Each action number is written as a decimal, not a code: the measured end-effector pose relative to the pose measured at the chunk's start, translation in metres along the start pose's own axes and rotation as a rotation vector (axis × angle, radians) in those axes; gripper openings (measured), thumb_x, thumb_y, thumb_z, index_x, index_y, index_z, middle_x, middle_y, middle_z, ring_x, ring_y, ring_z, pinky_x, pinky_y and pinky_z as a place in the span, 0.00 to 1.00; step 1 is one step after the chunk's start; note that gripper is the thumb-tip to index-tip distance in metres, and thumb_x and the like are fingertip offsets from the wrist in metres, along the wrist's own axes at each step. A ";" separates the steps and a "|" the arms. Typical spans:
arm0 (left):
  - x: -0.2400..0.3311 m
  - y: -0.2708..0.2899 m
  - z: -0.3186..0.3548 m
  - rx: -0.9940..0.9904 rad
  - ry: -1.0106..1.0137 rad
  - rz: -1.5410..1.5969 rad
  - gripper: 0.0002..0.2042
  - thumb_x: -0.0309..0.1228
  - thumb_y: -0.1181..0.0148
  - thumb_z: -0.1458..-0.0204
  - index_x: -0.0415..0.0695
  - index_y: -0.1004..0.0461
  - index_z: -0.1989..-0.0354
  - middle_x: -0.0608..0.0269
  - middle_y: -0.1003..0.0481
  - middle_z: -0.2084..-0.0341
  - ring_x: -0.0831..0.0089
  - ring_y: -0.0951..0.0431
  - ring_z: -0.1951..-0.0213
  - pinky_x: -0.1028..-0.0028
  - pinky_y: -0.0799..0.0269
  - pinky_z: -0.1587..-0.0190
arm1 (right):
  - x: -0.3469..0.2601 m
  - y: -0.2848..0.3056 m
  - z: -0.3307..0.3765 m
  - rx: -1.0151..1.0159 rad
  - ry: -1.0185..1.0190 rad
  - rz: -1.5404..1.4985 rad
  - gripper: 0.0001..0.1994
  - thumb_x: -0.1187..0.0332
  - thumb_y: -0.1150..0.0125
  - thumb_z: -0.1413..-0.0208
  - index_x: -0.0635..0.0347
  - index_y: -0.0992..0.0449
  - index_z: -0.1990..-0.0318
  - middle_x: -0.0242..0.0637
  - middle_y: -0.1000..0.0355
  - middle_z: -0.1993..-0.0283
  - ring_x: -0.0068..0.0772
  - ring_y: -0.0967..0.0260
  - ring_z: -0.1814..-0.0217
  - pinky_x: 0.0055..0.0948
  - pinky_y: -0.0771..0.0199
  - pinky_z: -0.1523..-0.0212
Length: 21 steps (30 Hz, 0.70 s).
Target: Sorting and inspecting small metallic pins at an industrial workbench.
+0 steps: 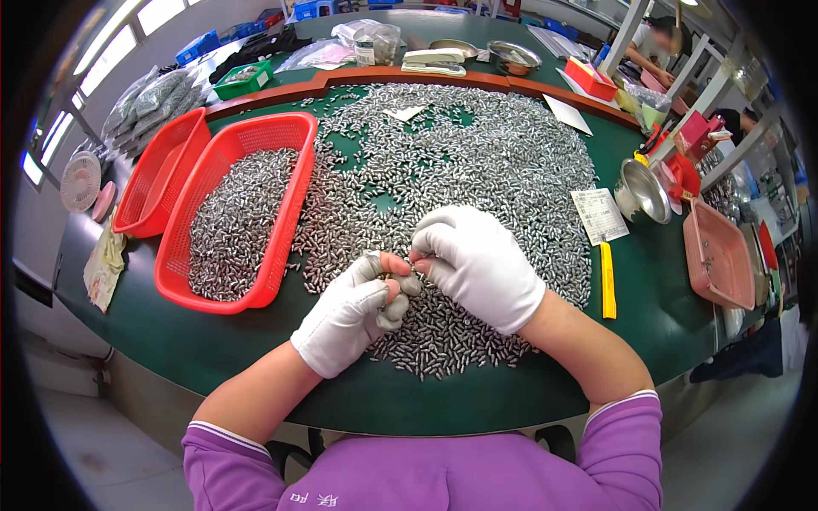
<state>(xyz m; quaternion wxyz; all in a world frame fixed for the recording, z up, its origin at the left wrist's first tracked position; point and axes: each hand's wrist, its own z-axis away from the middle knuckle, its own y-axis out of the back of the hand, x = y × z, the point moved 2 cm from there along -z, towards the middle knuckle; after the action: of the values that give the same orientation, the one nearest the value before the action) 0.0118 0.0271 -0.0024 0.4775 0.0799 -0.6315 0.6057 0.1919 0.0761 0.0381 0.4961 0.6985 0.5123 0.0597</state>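
Observation:
A wide heap of small, shiny, bullet-shaped metal parts (503, 145) covers much of the green table. Over its near side my two gloved hands meet, fingertips almost touching. My left hand (354, 311), in a white glove with greyed fingers and bare thumb and finger tips, is curled closed around what look like small metal parts. My right hand (477, 264), in a cleaner white glove, pinches with bare fingertips beside it; whatever lies in that pinch is too small to make out. To the left, a red plastic basket (294, 200) holds more of the same parts.
Another red basket (136, 217) leans beside the full one. Right of the heap lie a paper slip (599, 216), a yellow cutter-like tool (607, 281), a steel bowl (641, 192) and a pink basket (740, 277). A reddish-brown wooden strip (375, 75) borders the back. People work at the far right.

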 end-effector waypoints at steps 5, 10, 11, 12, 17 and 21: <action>0.000 -0.004 0.001 0.013 0.007 0.014 0.14 0.34 0.38 0.43 0.46 0.34 0.53 0.67 0.29 0.64 0.83 0.36 0.71 0.84 0.39 0.68 | -0.009 0.002 -0.003 0.004 0.094 -0.186 0.07 0.72 0.34 0.55 0.59 0.22 0.67 0.36 0.25 0.62 0.43 0.27 0.59 0.37 0.26 0.58; 0.002 -0.003 0.000 0.010 0.001 -0.023 0.10 0.33 0.40 0.42 0.45 0.33 0.56 0.67 0.28 0.66 0.83 0.36 0.73 0.83 0.40 0.71 | -0.002 0.000 0.001 0.052 0.034 -0.111 0.09 0.72 0.34 0.55 0.58 0.22 0.63 0.36 0.26 0.61 0.43 0.27 0.59 0.37 0.26 0.57; 0.002 -0.003 0.000 0.012 0.000 -0.024 0.10 0.33 0.40 0.42 0.45 0.33 0.56 0.67 0.28 0.66 0.83 0.36 0.73 0.83 0.40 0.71 | 0.000 -0.001 0.002 0.044 -0.009 0.007 0.12 0.73 0.33 0.56 0.57 0.21 0.61 0.36 0.26 0.60 0.42 0.28 0.58 0.37 0.26 0.56; 0.001 -0.002 0.000 0.037 -0.010 -0.015 0.10 0.32 0.41 0.41 0.44 0.33 0.56 0.66 0.28 0.66 0.83 0.36 0.73 0.83 0.40 0.71 | 0.003 -0.005 0.004 -0.055 -0.064 0.093 0.11 0.70 0.35 0.54 0.56 0.21 0.61 0.36 0.26 0.60 0.42 0.27 0.56 0.37 0.26 0.55; 0.001 -0.002 -0.001 0.021 -0.021 0.048 0.09 0.31 0.43 0.40 0.44 0.32 0.55 0.65 0.28 0.66 0.82 0.35 0.74 0.83 0.39 0.71 | 0.008 -0.017 0.010 -0.286 -0.092 0.201 0.09 0.66 0.36 0.53 0.54 0.21 0.64 0.35 0.27 0.62 0.43 0.28 0.58 0.38 0.26 0.57; 0.001 -0.001 0.000 0.012 -0.019 0.084 0.07 0.31 0.44 0.39 0.44 0.31 0.56 0.65 0.27 0.67 0.82 0.35 0.74 0.83 0.39 0.71 | 0.004 -0.012 0.007 -0.091 -0.053 0.172 0.06 0.67 0.36 0.53 0.56 0.22 0.67 0.35 0.26 0.63 0.42 0.27 0.59 0.38 0.26 0.59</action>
<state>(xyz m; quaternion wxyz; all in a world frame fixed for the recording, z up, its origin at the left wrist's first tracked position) 0.0118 0.0274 -0.0006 0.4451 0.0620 -0.6354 0.6280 0.1897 0.0744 0.0241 0.5336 0.7180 0.4341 0.1067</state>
